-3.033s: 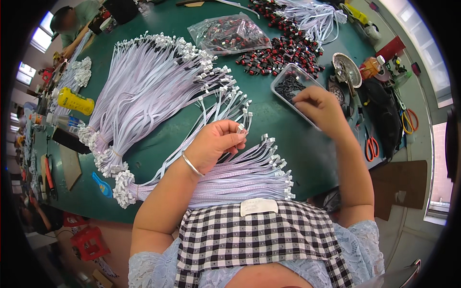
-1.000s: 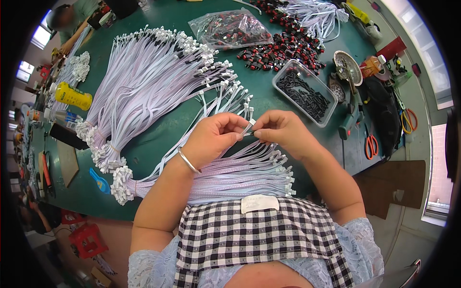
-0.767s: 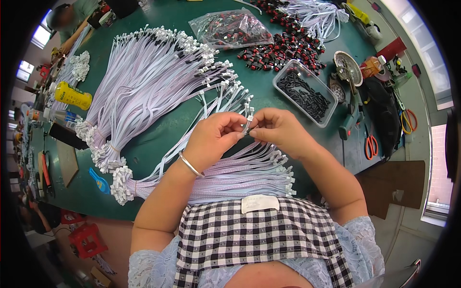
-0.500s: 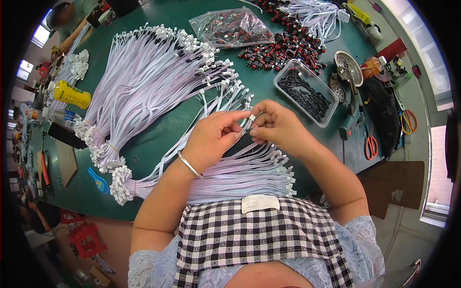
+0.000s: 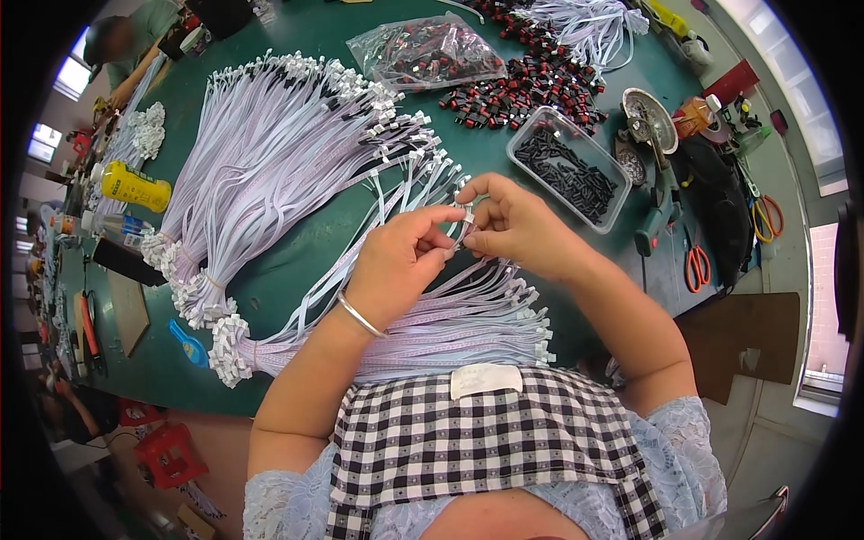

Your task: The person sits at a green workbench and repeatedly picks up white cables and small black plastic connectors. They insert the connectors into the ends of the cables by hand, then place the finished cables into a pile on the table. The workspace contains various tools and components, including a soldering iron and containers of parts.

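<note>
My left hand [image 5: 400, 261] and my right hand [image 5: 522, 225] meet over the green table, fingers pinched. Between their fingertips is a small white connector [image 5: 469, 217] on a thin lead; both hands grip at this spot, and the fingers partly hide it. Under my forearms lies a tied bundle of flat white cables [image 5: 450, 333], its connector ends fanned to the right. Loose white cables [image 5: 382, 193] run behind my left hand. Farther left spreads a larger bundle of white cables [image 5: 270, 162], with white plugs at both ends.
At the right stands a clear plastic tub [image 5: 608, 221] of black sleeves. Beyond it are heaped black-and-red parts [image 5: 531, 94] and a clear bag [image 5: 423, 54]. Orange-handled scissors [image 5: 697, 266] and a metal bowl [image 5: 664, 130] lie right. A yellow bottle [image 5: 135, 186] and another person [image 5: 144, 36] are left.
My right hand's fingers have shifted slightly left and up around the connector. My left hand stays nearly in place, and the whole view has moved a little.
</note>
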`<state>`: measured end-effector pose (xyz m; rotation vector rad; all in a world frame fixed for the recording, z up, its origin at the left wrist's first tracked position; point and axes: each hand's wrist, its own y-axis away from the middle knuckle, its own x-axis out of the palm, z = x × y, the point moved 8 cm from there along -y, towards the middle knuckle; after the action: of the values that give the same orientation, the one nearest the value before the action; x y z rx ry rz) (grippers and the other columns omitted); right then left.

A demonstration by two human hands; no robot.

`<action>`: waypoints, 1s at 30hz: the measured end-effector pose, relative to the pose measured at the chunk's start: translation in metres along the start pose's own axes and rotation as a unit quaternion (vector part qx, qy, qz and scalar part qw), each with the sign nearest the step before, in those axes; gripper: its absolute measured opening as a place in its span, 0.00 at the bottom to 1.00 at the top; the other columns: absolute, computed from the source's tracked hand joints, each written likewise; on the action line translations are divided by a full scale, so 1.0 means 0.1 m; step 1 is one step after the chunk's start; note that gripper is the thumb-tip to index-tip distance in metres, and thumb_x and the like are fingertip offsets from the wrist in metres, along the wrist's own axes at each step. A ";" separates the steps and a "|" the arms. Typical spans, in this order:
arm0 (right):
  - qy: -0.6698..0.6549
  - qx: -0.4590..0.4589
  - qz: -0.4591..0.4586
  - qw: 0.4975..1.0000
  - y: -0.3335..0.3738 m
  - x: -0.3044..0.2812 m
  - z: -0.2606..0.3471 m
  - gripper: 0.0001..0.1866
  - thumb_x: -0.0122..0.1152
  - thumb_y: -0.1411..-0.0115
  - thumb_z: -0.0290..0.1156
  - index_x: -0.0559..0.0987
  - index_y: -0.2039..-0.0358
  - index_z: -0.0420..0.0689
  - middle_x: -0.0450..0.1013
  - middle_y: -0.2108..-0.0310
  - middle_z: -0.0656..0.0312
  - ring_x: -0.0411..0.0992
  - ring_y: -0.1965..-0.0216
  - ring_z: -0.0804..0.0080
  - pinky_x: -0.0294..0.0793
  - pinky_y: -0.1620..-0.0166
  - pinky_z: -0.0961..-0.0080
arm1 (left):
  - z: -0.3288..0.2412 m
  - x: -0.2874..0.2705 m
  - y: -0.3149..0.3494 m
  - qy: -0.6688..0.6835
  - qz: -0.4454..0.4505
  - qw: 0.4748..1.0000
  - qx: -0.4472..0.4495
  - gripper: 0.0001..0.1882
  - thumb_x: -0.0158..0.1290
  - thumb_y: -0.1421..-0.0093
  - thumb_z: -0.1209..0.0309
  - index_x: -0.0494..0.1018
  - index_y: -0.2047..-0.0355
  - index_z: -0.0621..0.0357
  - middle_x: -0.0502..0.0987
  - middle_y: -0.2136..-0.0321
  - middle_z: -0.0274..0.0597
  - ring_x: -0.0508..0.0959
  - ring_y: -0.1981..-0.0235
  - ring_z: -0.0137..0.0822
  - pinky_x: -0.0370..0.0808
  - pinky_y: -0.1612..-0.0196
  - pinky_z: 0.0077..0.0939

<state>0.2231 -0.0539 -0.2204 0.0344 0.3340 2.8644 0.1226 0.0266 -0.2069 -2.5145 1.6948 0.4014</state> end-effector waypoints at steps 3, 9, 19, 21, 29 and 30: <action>0.094 -0.042 0.002 0.995 0.01 0.05 0.11 0.23 0.58 0.49 0.20 0.65 0.52 0.41 0.70 0.75 0.64 0.71 0.72 0.78 0.70 0.67 0.82 | 0.03 0.00 0.00 0.013 -0.011 1.000 -0.014 0.20 0.52 0.50 0.83 0.72 0.55 0.60 0.76 0.72 0.39 0.76 0.73 0.24 0.74 0.68 0.17; 0.131 -0.074 -0.008 0.989 0.02 0.16 0.12 0.26 0.58 0.49 0.21 0.63 0.48 0.42 0.71 0.73 0.62 0.72 0.70 0.77 0.71 0.64 0.80 | 0.05 -0.05 -0.01 0.056 -0.032 0.998 -0.016 0.17 0.53 0.49 0.83 0.73 0.57 0.60 0.77 0.72 0.41 0.77 0.73 0.27 0.74 0.67 0.19; 0.051 -0.013 0.002 0.999 0.14 0.04 0.03 0.22 0.58 0.45 0.22 0.64 0.50 0.39 0.72 0.72 0.62 0.69 0.72 0.80 0.69 0.68 0.83 | 0.07 -0.05 -0.02 0.030 -0.030 0.999 -0.016 0.18 0.54 0.49 0.83 0.72 0.56 0.61 0.74 0.72 0.35 0.73 0.73 0.20 0.73 0.67 0.14; 0.019 0.012 -0.013 1.000 0.13 0.01 0.02 0.22 0.58 0.45 0.22 0.64 0.51 0.39 0.72 0.73 0.63 0.69 0.73 0.80 0.69 0.70 0.83 | 0.09 -0.04 -0.03 0.040 -0.026 0.999 -0.023 0.18 0.54 0.49 0.83 0.72 0.56 0.61 0.74 0.72 0.34 0.73 0.72 0.20 0.72 0.67 0.13; -0.012 0.046 -0.009 0.999 0.06 0.01 0.07 0.18 0.58 0.44 0.24 0.66 0.54 0.39 0.72 0.75 0.64 0.71 0.76 0.81 0.70 0.73 0.85 | 0.17 -0.01 -0.03 0.103 -0.003 0.993 -0.055 0.16 0.53 0.47 0.83 0.71 0.57 0.66 0.74 0.70 0.33 0.74 0.70 0.20 0.72 0.66 0.13; -0.016 0.048 -0.002 0.999 0.05 0.05 0.02 0.18 0.58 0.43 0.24 0.66 0.53 0.40 0.73 0.75 0.63 0.71 0.76 0.81 0.70 0.73 0.85 | 0.18 -0.02 -0.03 0.103 0.000 0.993 -0.057 0.15 0.52 0.47 0.83 0.71 0.57 0.66 0.74 0.70 0.33 0.74 0.69 0.20 0.72 0.66 0.13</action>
<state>0.2174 -0.0572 -0.2170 0.0971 0.4650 2.8381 0.1215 0.0330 -0.2237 -2.7215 1.7892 0.2523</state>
